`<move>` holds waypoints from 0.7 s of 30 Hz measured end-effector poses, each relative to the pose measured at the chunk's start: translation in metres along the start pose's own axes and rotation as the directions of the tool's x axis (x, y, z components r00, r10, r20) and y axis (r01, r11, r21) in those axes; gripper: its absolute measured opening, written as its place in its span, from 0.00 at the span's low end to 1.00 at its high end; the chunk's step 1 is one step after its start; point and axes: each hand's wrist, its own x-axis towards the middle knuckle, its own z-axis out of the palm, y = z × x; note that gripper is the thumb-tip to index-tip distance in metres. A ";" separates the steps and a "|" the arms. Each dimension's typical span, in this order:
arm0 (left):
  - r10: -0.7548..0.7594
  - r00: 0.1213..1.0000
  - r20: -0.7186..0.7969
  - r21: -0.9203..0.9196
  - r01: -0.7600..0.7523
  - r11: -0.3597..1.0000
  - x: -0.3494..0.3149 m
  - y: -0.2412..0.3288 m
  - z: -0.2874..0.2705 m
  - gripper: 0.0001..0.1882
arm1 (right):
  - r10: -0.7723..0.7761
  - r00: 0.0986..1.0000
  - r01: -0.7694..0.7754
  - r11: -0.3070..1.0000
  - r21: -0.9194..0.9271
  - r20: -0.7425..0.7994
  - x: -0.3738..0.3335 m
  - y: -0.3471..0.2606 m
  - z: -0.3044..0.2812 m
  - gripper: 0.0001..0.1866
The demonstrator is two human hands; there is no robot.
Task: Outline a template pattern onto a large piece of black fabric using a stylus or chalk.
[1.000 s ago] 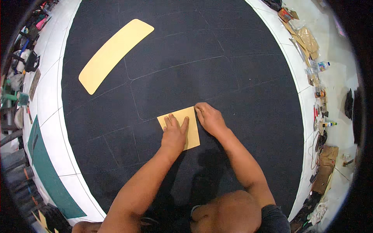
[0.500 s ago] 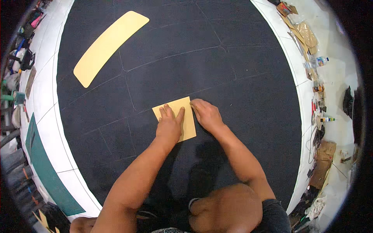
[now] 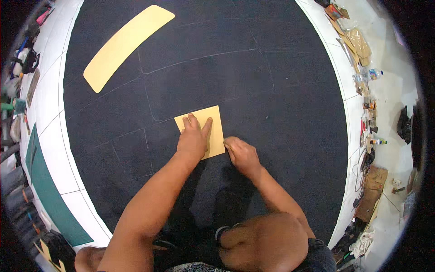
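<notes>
A roughly square piece of yellow card (image 3: 215, 136) lies flat on a large dark cloth (image 3: 299, 181). My left hand (image 3: 192, 140) presses down on it with the fingers spread. Beside the card's lower right corner, my right hand (image 3: 243, 156) is closed in a pinch with its fingertips at the card's edge. Whatever the pinch holds is too small or hidden to make out. Thin pale lines run across the cloth, some forming rounded rectangles. Farther off to the left lies a long, curved yellow card piece (image 3: 127, 47) with rounded corners.
White tiled floor (image 3: 50, 154) borders the cloth. On the left lies a green mat (image 3: 56, 195) with assorted items beyond it. Along the right stand a plastic bottle (image 3: 375, 74), brown cardboard (image 3: 371, 192) and small tools. My bent knee (image 3: 281, 240) is close to my right forearm.
My right hand has slid toward me along the card's right edge, from its upper corner to its lower one. My left hand stays pressed on the card. The whole view has shifted slightly.
</notes>
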 end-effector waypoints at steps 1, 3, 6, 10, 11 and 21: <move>0.003 1.000 -0.025 -0.006 -0.003 1.000 0.001 -0.001 0.000 0.36 | 0.004 1.000 -0.003 1.000 -0.012 0.014 -0.002 -0.002 -0.001 0.08; -0.009 0.999 -0.042 -0.002 0.009 1.000 0.003 -0.002 0.003 0.44 | -0.039 0.999 0.039 0.999 -0.023 0.016 -0.011 -0.006 -0.003 0.07; -0.016 0.999 -0.031 -0.016 0.016 1.000 0.005 -0.001 0.008 0.54 | -0.013 1.000 0.014 1.000 -0.014 0.013 -0.016 -0.005 -0.003 0.06; -0.020 1.000 -0.008 0.015 0.020 1.000 0.005 -0.003 0.008 0.54 | 0.018 1.000 -0.018 1.000 -0.007 0.001 -0.016 -0.004 0.000 0.06; -0.023 1.000 0.008 0.014 0.023 1.000 0.005 -0.003 0.008 0.54 | 0.016 1.000 -0.016 1.000 -0.007 0.002 -0.017 -0.004 0.000 0.06; -0.018 0.999 0.027 0.042 0.017 0.999 0.005 -0.001 0.003 0.54 | 0.059 0.996 -0.060 0.998 0.007 0.067 -0.022 -0.002 -0.001 0.06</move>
